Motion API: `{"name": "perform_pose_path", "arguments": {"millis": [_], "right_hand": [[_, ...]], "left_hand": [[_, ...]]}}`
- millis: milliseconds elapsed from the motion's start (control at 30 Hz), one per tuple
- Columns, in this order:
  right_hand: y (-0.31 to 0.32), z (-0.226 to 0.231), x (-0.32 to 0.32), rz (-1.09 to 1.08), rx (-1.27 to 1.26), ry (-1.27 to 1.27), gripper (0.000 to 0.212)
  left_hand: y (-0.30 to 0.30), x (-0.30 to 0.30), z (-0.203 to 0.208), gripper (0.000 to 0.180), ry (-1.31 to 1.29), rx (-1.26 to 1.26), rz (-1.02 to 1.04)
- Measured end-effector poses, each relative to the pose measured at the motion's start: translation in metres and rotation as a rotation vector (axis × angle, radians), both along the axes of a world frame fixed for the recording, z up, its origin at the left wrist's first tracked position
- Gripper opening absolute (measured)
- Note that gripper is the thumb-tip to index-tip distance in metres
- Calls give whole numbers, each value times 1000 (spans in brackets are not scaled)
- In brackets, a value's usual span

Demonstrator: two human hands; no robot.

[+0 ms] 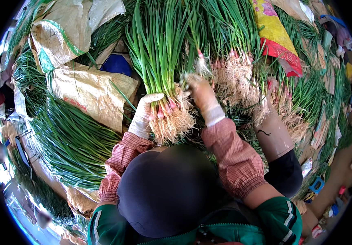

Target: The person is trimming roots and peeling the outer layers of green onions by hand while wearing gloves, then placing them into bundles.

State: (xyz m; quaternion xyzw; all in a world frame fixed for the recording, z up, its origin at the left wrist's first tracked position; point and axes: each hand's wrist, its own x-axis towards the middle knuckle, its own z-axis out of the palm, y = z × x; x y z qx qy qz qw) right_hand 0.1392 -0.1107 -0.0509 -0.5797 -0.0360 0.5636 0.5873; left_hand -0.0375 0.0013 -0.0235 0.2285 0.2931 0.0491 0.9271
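Note:
My left hand, in a pale glove, is closed around a thick bunch of spring onions. The thumb lies across the stalks just above the pink bulbs, and the tan roots hang toward me. Close to the right side of this bunch is my right hand, also gloved. Its fingers are curled and slightly blurred beside the bulbs; what they pinch, if anything, cannot be made out. Just beyond it, a few thin spring onions show pale roots. A second rooted bunch lies to the right.
Tan woven sacks cover heaped greens at the left, above a long pile of leaves. A blue object sits among the sacks. At the right are a yellow and red bag, more rooted bunches and my boot.

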Motion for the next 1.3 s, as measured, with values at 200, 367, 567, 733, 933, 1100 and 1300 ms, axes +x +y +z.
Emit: {"name": "perform_pose_path", "arguments": {"millis": [200, 367, 567, 733, 933, 1100, 1300], "right_hand": [[-32, -3, -46, -419, 73, 524, 30], [-41, -15, -35, -505, 341, 953, 22], [-73, 27, 14, 1403, -466, -1039, 47], [-4, 50, 62, 310, -519, -1289, 35], [-17, 41, 115, -251, 19, -358, 27], [-52, 48, 66, -241, -16, -75, 27], [-50, 70, -15, 557, -3, -782, 50]], "left_hand": [[-10, 8, -7, 44, 104, 23, -24], [-9, 0, -8, 44, 196, -27, -99], [-6, -8, -9, 43, 21, -60, 16], [-11, 1, -13, 47, 9, -74, -32], [1, -12, 18, 44, -290, -48, 83], [-2, -11, 20, 42, -315, -66, 184], [-4, -4, -1, 39, 8, -50, 43]]}}
